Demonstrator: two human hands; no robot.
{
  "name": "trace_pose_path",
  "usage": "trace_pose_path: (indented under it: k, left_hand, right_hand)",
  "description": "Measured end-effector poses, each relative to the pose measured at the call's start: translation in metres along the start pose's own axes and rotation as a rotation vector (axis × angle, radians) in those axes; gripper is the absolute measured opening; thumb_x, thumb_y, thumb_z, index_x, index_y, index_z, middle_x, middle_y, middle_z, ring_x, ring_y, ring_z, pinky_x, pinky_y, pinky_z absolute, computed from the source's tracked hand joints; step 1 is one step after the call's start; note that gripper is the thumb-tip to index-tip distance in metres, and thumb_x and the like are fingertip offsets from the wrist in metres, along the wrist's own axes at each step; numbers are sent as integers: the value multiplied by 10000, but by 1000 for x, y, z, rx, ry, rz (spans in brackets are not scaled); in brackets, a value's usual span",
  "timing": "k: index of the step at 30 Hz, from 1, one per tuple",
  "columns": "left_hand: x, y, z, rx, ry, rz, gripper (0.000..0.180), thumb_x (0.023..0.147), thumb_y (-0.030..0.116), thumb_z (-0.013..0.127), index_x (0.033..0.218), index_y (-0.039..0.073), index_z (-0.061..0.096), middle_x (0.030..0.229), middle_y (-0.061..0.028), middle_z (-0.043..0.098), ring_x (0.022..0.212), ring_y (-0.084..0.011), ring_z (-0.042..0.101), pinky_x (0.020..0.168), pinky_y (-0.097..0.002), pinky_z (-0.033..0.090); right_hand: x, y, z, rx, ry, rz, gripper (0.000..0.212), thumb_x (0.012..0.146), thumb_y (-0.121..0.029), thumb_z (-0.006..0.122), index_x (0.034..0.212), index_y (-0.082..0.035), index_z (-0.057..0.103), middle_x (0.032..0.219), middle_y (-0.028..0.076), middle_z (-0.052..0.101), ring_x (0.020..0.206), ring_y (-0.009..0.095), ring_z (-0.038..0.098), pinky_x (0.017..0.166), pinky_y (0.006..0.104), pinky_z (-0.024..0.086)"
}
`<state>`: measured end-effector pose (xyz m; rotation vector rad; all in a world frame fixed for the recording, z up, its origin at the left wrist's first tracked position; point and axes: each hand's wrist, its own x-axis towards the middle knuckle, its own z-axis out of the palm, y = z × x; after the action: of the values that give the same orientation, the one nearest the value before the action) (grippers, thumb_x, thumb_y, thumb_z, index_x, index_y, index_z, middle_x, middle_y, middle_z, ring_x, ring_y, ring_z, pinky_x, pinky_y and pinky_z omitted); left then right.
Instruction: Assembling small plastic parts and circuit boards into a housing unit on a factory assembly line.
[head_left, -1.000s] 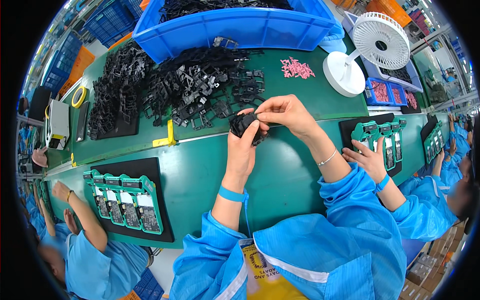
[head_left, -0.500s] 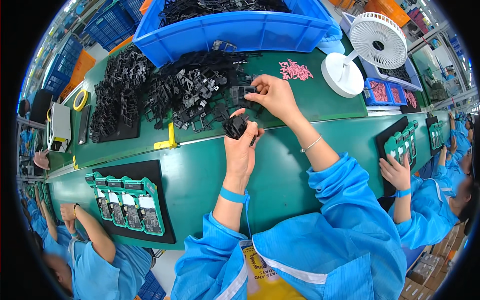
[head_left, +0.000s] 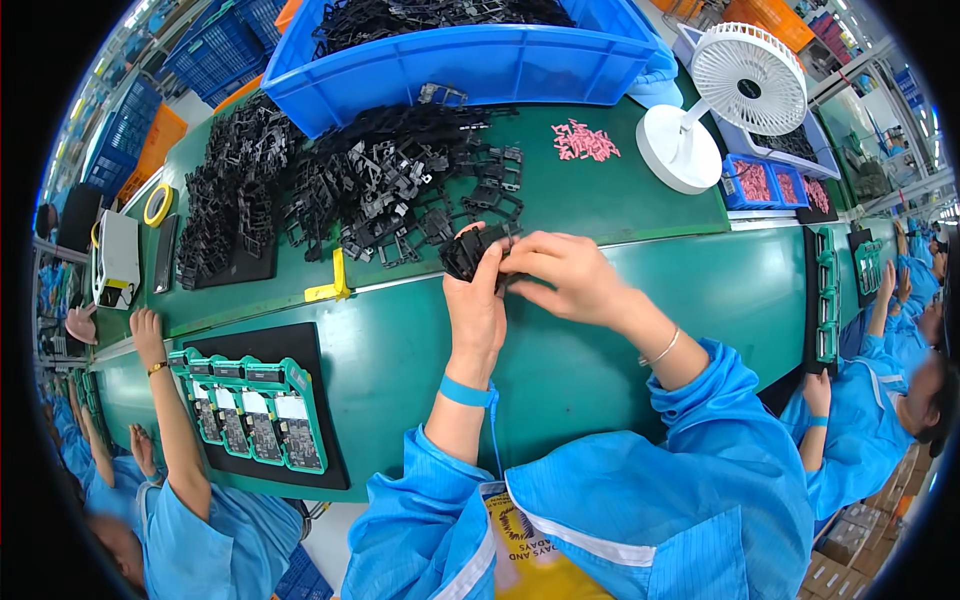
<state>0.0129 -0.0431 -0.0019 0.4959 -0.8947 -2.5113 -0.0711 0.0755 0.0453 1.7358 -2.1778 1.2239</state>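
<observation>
Several black plastic frame pieces (head_left: 463, 254) are bunched in my left hand (head_left: 476, 318), its fingers wrapped round them above the near bench. My right hand (head_left: 575, 278) has closed in from the right, thumb and fingertips pinching the right side of that bunch. Its fingertips partly cover what they grip. Just beyond both hands spreads a loose heap of similar black frames (head_left: 385, 175) on the green bench top. A blue wrist strap with a cord sits on my left wrist.
A big blue bin (head_left: 460, 76) of black frames stands behind the heap. Small pink parts (head_left: 585, 141) and a white fan (head_left: 684, 150) are at right. On the near left lies a black mat (head_left: 325, 440) with green-framed circuit boards (head_left: 262, 420). Co-workers sit on both sides.
My right hand has drawn back from the heap to the pieces in my left hand. The left co-worker's arm reaches forward; the right co-worker's mat with green frames has turned and shifted.
</observation>
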Motion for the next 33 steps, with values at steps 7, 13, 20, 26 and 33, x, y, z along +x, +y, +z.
trace_pose_path:
  k: [7, 13, 20, 26, 33]
  left_hand:
    - [0, -1, 2, 68, 34, -6, 347, 903, -3, 587, 1235, 7, 490, 946, -111, 662, 732, -111, 573, 664, -236, 463]
    - [0, -1, 3, 77, 30, -11, 344, 902, -7, 587, 1232, 1, 490, 959, -122, 663, 727, -111, 576, 661, -241, 467]
    - [0, -2, 2, 83, 32, -5, 318, 903, 3, 588, 1210, 11, 510, 957, -118, 660, 740, -111, 575, 677, -245, 469]
    - [2, -4, 3, 121, 33, 23, 322, 906, 3, 585, 1218, 11, 506, 961, -118, 658, 744, -111, 576, 678, -245, 467]
    - [0, -3, 3, 118, 33, 22, 312, 904, 17, 595, 1207, 25, 524, 972, -117, 657, 738, -109, 568, 686, -244, 463]
  right_hand:
    - [11, 90, -34, -227, 152, 367, 49, 775, -80, 713, 814, -49, 713, 825, 84, 686, 759, 233, 651, 655, 327, 504]
    - [18, 134, -31, -519, 140, 220, 50, 777, -93, 680, 762, -48, 663, 796, 94, 646, 795, 282, 602, 732, 397, 471]
    - [0, 102, -26, -144, 72, 344, 49, 767, -78, 687, 768, -39, 658, 779, 103, 644, 789, 288, 618, 724, 384, 476]
    - [6, 119, -38, -376, 181, 271, 71, 768, -69, 712, 816, -21, 688, 820, 95, 663, 800, 268, 630, 710, 356, 498]
    - [19, 141, -29, -604, 88, 154, 44, 793, -117, 665, 766, -85, 656, 800, 57, 628, 825, 259, 596, 738, 380, 437]
